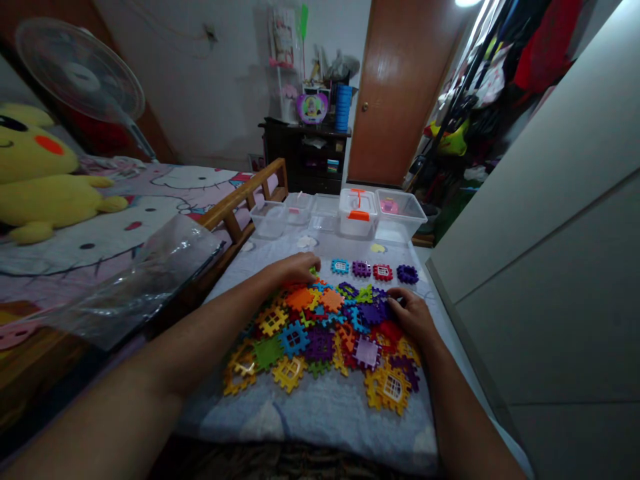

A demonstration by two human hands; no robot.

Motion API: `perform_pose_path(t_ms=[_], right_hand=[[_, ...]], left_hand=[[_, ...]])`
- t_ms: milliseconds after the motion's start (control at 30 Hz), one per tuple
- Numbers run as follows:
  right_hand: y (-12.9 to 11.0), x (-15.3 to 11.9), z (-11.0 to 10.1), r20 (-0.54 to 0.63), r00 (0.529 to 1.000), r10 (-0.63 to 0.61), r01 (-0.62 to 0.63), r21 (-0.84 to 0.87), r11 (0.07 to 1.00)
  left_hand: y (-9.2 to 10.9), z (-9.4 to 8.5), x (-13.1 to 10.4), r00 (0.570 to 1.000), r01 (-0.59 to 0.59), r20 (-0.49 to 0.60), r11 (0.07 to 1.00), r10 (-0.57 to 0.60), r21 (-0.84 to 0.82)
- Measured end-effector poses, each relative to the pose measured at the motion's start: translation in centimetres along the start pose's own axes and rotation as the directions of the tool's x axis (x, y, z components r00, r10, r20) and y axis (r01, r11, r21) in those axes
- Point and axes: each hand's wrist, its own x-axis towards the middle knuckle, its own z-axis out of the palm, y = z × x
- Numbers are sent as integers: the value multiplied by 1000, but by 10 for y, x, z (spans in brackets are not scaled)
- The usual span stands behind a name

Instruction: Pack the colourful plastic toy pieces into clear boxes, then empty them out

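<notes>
A heap of colourful interlocking plastic building tiles (320, 343), some with window grids, lies on the cloth-covered table. At the heap's far left side, my left hand (300, 268) has its fingers closed on a small light-green building tile (314, 271), mostly hidden by the fingers. My right hand (411, 311) is at the right edge of the heap, thumb and fingers bent around the edge of a purple building tile (383, 295). Beyond the heap stand a blue tile (340, 267), a purple window tile (361, 269), a red window tile (383, 272) and a dark purple tile (407, 274) in a row.
Clear plastic boxes (270, 220) and a white lidded box with orange clasps (358, 217) stand at the table's far end. To the left are a wooden bed rail (240, 203), a plastic bag (165, 280) and a yellow plush toy (40, 180). A white cabinet (550, 267) borders the right.
</notes>
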Motion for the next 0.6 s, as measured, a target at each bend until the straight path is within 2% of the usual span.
perform_pose_path(t_ms=[100, 167, 267, 367, 467, 600], right_hand=[[1, 1, 0, -1, 1000, -3, 3, -4, 1000], [2, 2, 0, -2, 1000, -8, 8, -7, 1000], [4, 2, 1, -2, 1000, -4, 4, -13, 1000], [4, 2, 1, 1, 1000, -2, 2, -13, 1000], [3, 2, 1, -4, 1000, 2, -3, -18, 1000], [3, 3, -1, 6, 1000, 17, -17, -28, 999]], left_hand=[[-5, -1, -8, 1000, 20, 18, 1000, -20, -2], [-4, -1, -14, 999, 16, -27, 1000, -16, -9], [6, 0, -21, 992, -64, -110, 997, 60, -33], [20, 0, -24, 993, -116, -14, 993, 116, -20], [27, -3, -23, 992, -90, 91, 996, 92, -26], [26, -5, -22, 993, -36, 112, 994, 47, -104]])
